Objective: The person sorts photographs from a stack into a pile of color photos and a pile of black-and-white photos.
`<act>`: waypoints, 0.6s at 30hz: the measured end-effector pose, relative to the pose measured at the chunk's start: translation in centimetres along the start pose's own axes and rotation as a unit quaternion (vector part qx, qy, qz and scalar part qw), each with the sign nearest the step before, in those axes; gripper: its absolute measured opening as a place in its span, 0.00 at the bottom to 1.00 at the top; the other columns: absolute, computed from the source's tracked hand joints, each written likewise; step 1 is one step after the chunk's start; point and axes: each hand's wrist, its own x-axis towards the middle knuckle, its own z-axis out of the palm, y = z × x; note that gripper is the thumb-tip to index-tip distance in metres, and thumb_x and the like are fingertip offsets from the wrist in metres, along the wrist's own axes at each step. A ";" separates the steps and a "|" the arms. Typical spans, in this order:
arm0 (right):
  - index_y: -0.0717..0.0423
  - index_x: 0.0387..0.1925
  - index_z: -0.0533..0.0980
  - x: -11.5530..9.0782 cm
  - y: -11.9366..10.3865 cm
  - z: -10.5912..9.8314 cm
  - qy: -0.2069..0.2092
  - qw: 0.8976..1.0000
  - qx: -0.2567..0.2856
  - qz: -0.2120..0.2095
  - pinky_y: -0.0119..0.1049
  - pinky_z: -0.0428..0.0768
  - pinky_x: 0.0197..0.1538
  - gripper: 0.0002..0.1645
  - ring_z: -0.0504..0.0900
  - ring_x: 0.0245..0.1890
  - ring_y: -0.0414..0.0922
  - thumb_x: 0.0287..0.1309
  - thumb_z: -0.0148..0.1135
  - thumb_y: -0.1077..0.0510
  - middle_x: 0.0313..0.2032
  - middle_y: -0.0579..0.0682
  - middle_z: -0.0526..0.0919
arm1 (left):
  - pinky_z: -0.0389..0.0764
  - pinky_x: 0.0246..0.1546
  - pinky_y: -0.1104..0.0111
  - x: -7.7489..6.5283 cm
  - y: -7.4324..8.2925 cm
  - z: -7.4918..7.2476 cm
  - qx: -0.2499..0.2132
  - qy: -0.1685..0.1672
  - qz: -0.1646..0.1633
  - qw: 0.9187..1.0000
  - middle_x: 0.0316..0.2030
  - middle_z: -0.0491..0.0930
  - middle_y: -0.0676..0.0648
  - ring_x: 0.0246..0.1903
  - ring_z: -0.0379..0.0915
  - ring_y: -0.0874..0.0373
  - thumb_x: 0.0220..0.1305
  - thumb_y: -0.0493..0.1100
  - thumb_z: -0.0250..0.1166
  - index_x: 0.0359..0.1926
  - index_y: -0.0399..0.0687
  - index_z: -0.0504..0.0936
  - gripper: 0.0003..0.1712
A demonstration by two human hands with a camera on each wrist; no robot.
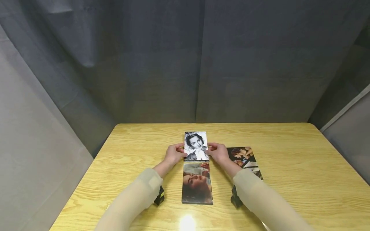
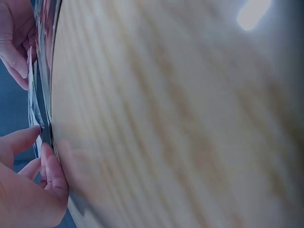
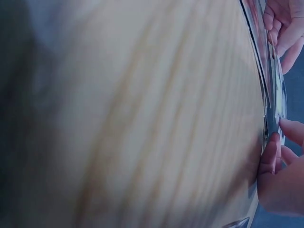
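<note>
Just below center in the head view, a black-and-white portrait print (image 1: 196, 145) sits between both hands, so that's where the action is. Left hand (image 1: 174, 154) has its left edge pinched between thumb and fingers, and the right hand (image 1: 217, 153) does the same on the right edge. Can't really tell if it's touching the wood or held slightly off it.

Right below it in the frame there's a color portrait print (image 1: 197, 184), the two edges super close. Over to the right, a dark color print (image 1: 243, 157) lies at a slight angle, partly hidden by the right arm. All this is on a wood-grain table (image 1: 138, 141), with a dark gray curtain (image 1: 162, 70) filling the upper frame. Pale sleeves (image 1: 131, 199) come up from the bottom.
</note>
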 end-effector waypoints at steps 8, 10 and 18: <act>0.68 0.54 0.77 0.0 0.1 0.1 -0.022 0.999 -0.028 0.001 0.31 0.70 0.29 0.25 0.75 0.29 0.45 0.53 0.70 0.68 0.33 0.55 0.82 | 0.75 0.31 0.72 0.1 -0.3 -0.1 0.041 -0.013 -0.002 0.999 0.28 0.80 0.44 0.25 0.69 0.62 0.48 0.26 0.72 0.55 0.31 0.79 0.29; 0.69 0.54 0.77 -0.1 0.0 0.1 -0.029 0.999 -0.039 -0.002 0.32 0.71 0.29 0.25 0.75 0.29 0.45 0.53 0.70 0.68 0.33 0.55 0.82 | 0.75 0.32 0.71 0.1 -0.3 -0.1 0.050 -0.016 -0.004 0.999 0.27 0.79 0.45 0.25 0.69 0.61 0.48 0.26 0.72 0.55 0.31 0.79 0.29; 0.66 0.54 0.78 -0.1 -0.3 0.1 -0.033 0.997 -0.071 0.000 0.34 0.70 0.31 0.24 0.73 0.29 0.45 0.55 0.70 0.66 0.32 0.52 0.81 | 0.74 0.33 0.71 0.3 -0.4 0.0 0.062 -0.026 -0.005 0.998 0.26 0.77 0.47 0.25 0.67 0.61 0.50 0.27 0.71 0.55 0.29 0.78 0.28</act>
